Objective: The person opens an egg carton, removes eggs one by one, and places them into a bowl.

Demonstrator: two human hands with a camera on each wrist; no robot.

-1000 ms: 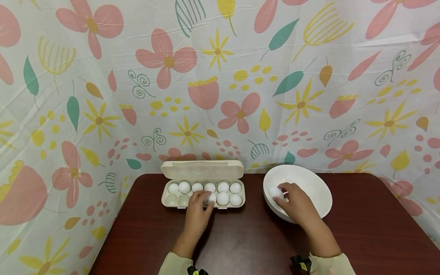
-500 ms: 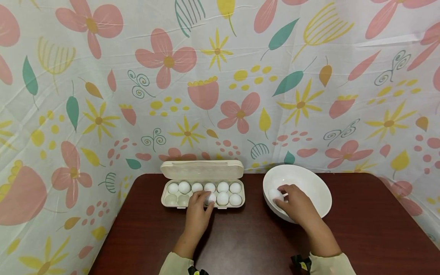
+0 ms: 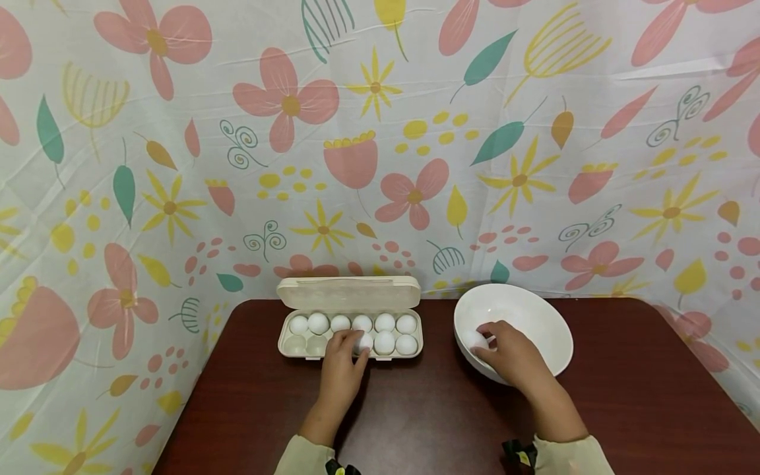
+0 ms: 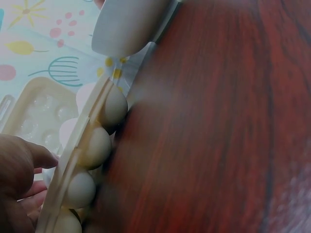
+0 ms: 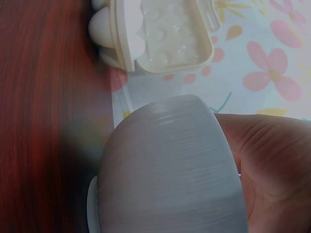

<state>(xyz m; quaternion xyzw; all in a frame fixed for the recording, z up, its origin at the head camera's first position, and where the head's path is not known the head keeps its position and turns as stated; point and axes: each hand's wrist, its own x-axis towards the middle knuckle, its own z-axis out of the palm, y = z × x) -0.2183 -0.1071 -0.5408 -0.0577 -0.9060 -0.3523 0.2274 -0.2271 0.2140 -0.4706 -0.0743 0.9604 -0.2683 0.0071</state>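
Note:
A cream egg carton (image 3: 350, 357) stands with its lid raised, and white eggs (image 3: 384, 342) fill most of its cups. Over its front row, my left hand (image 3: 340, 369) has thumb and fingertips around an egg (image 3: 365, 342) that sits in its cup. The left wrist view shows the thumb (image 4: 43, 156) at the carton's edge. Inside the white bowl (image 3: 549, 330), near its left wall, my right hand (image 3: 510, 353) pinches another egg (image 3: 474, 339). From the right wrist, the bowl's outer side (image 5: 170, 170) hides the fingertips and that egg.
Two cups (image 3: 305, 345) at the carton's front left hold no egg. Carton and bowl stand apart near the back edge of the dark red-brown table (image 3: 427, 415). A flower-printed cloth (image 3: 415, 132) hangs directly behind.
My right hand and its egg have sunk slightly lower toward the bowl's left wall. The left hand stays around its egg in the carton.

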